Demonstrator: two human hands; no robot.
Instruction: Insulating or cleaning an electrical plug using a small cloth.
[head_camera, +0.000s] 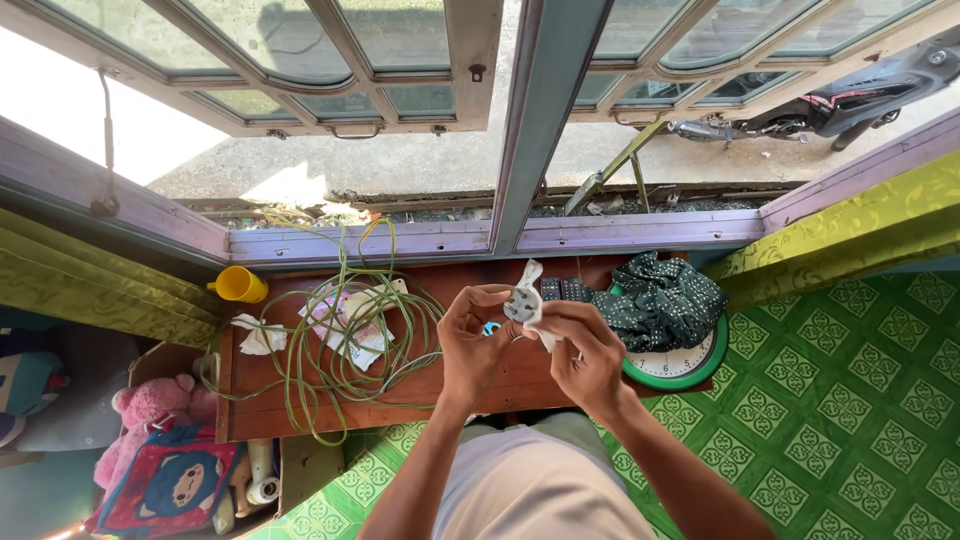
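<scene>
Over the wooden table (500, 385) both my hands are raised together in the head view. My left hand (472, 340) pinches a small round grey plug-like part (520, 304) from the left. My right hand (585, 350) grips a crumpled white cloth (530, 280) that wraps under and behind that part. A small blue piece (490, 328) shows between my hands. Which hand carries the part's weight is unclear.
A tangle of green wire (345, 350) lies over papers on the table's left half, beside a yellow cup (240, 286). A dark dotted cloth (665, 300) covers a green-rimmed clock (680, 370) at the right. A black remote (562, 290) lies by the window sill (400, 243). A pink soft toy (150, 410) sits lower left.
</scene>
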